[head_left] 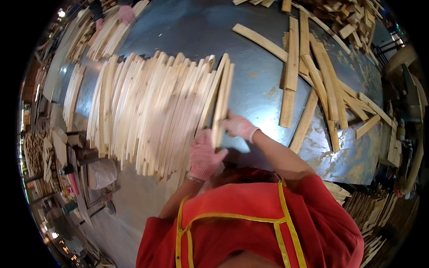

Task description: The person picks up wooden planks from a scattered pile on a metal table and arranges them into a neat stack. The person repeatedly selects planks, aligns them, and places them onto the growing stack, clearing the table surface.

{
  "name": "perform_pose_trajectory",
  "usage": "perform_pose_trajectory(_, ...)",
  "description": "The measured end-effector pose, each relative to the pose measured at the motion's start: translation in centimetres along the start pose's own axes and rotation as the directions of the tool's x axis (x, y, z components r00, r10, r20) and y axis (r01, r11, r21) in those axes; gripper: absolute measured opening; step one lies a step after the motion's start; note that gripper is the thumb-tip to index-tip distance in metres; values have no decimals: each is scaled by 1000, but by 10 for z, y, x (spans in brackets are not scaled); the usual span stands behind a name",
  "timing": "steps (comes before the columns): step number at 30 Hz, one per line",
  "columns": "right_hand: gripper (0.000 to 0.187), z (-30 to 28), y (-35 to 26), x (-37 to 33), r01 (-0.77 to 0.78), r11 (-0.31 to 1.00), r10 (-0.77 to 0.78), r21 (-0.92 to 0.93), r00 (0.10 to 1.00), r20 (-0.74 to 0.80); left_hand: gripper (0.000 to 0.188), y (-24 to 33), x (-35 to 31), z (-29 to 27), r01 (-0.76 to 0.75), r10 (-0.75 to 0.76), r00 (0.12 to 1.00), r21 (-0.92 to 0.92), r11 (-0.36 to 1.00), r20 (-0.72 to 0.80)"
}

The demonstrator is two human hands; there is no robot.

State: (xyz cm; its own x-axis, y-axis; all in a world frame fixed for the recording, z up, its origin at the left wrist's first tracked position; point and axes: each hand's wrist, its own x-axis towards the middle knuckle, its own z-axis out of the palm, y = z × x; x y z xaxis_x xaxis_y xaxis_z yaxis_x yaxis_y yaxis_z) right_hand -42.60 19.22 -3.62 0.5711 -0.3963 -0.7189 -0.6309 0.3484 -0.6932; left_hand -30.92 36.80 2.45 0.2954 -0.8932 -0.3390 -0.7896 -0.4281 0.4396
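Note:
A row of pale wooden slats (147, 111) lies side by side on the metal table, to the left of my hands. At the row's right end, a wooden slat (223, 96) stands slightly apart and tilted. My right hand (239, 127), in a pink knit glove, grips this slat near its lower end, the fingers closed around its side. My left hand (205, 154), in a matching glove, rests against the near ends of the slats, its thumb spread away from the fingers. The left fingertips touch the wood beside the tilted slat. Both hands are slightly blurred.
Loose wooden strips (321, 85) lie crisscrossed on the dark metal table (192, 27) to the right. A heap of short pieces (353, 22) sits at the far right. Across the table, another person's gloved hand (127, 14) is over more slats. Stacked wood (375, 214) stands at lower right.

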Motion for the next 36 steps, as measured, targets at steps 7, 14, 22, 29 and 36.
perform_pose_trajectory(7, 78, -79, -13, 9, 443, 858, -418, -259, 896, 148, 93, 6, 43, 12, -92, 232, 942, 475, 875, -244)
perform_pose_trajectory(14, 62, -325, 34, -113, -138, 796, -536, -589, 293, -792, 82, 76, 104, 14, -101, 192, 955, 360, 928, -228)
perform_pose_trajectory(22, 95, -361, 121, -157, -465, 757, -243, -459, 452, -858, 74, 265, 257, 72, -39, 36, 999, -381, 924, -16)
perform_pose_trajectory(29, 81, -308, 135, -219, -435, 757, -223, -488, 530, -818, 50, 272, 246, 91, 115, 159, 957, -819, 563, 244)
perform_pose_trajectory(36, 71, -245, 206, -243, -289, 738, -416, -609, 516, -749, 61, 153, 126, 86, 110, 57, 980, -750, 652, 192)
